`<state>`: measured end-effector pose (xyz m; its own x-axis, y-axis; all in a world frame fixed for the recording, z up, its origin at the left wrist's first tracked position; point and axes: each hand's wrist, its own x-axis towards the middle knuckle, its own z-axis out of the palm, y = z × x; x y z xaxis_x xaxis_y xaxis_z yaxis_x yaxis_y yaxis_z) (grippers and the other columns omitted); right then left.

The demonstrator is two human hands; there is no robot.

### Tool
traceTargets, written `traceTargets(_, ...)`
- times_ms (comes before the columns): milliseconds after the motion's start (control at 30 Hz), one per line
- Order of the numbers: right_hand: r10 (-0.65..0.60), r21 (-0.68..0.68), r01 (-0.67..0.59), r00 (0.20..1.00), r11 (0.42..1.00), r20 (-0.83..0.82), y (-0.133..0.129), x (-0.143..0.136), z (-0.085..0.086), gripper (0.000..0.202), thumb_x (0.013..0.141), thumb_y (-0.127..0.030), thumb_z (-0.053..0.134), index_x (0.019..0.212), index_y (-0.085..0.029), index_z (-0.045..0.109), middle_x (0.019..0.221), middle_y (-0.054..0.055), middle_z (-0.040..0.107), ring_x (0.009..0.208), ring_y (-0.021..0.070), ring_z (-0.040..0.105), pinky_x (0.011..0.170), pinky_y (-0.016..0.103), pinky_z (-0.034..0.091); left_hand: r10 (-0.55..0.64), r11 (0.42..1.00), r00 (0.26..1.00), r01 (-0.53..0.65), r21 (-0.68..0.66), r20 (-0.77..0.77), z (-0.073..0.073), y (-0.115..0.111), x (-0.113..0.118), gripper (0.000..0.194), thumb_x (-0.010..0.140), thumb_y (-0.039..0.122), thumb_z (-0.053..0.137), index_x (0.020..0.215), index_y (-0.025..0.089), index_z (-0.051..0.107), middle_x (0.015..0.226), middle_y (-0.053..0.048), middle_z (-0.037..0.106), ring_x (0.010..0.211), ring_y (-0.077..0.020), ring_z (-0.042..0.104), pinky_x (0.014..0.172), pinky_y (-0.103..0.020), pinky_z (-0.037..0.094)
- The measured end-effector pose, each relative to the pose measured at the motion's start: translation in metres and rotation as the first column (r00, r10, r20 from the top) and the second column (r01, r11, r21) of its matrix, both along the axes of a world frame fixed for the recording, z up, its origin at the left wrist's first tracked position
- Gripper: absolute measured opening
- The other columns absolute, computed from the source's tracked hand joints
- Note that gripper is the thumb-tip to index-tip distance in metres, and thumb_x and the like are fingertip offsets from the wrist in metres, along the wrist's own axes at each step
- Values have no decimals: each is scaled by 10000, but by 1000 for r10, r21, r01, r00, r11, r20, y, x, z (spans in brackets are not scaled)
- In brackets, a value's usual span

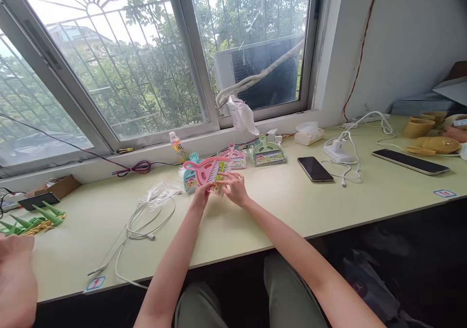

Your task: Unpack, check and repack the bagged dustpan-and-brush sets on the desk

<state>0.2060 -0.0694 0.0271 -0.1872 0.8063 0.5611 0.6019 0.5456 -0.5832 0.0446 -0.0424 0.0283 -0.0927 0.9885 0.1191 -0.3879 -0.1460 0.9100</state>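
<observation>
A pink dustpan-and-brush set [207, 172] with a yellow-green label is held up, tilted, above the table. My left hand [201, 191] grips it at its lower left edge. The fingers of my right hand [233, 187] are spread against its label side. Just behind it on the left stands a teal set [189, 179] in clear wrap, partly hidden. Another pink set [235, 157] and a green set [268, 152] lie wrapped near the window sill.
A phone [314, 169], a charger with white cables [339, 148] and a tissue pack [309, 134] are on the right. A bottle [177, 147] is by the sill. Loose white cable [134, 230] lies left. Another person's arm [16, 279] shows at far left.
</observation>
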Motion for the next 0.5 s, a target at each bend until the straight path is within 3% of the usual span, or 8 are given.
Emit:
traceTargets(100, -73, -53, 61, 957, 997, -280, 5, 0, -1, 453, 880, -213, 539, 1319, -291, 621, 1525, 44, 463, 1388, 259, 421, 1154, 482, 321, 15, 1000, 1000, -15, 23, 10, 5, -1, -2, 536, 597, 97, 788, 1108, 177, 646, 1094, -74, 723, 1132, -254, 656, 922, -324, 564)
traceTargets(133, -68, -115, 24, 916, 993, -394, 9, -1, -2, 495, 890, -273, 553, 1385, -265, 555, 1529, 83, 450, 1361, 261, 461, 1114, 461, 386, 10, 999, 1000, -10, 34, 6, 6, -2, -2, 552, 600, 104, 794, 1124, 183, 639, 1119, -76, 716, 1156, -255, 646, 940, -329, 557)
traceTargets(200, -7, -237, -165, 808, 957, -590, 17, -1, -5, 568, 894, -371, 573, 1434, -235, 464, 1464, 133, 517, 1251, 252, 576, 1004, 418, 496, -12, 998, 1000, 13, 56, -15, 8, -3, -2, 594, 599, 124, 815, 1157, 199, 626, 1161, -74, 703, 1186, -264, 631, 958, -342, 552)
traceTargets(300, 49, -289, -408, 644, 866, -763, 28, -2, -11, 503, 853, -371, 649, 1314, -229, 507, 1259, 106, 674, 1098, 221, 673, 911, 379, 556, -74, 993, 995, 80, 88, -69, 8, -7, 1, 659, 581, 148, 850, 1193, 221, 615, 1189, -68, 693, 1204, -286, 620, 967, -369, 553)
traceTargets(500, -87, -333, -501, 451, 799, -888, 35, 4, -16, 341, 723, -257, 796, 974, -213, 569, 968, 49, 752, 859, 212, 734, 818, 411, 611, -145, 973, 954, 186, 139, -263, 13, -12, 7, 652, 643, 224, 853, 1247, 246, 607, 1218, -76, 682, 1168, -272, 629, 940, -362, 550)
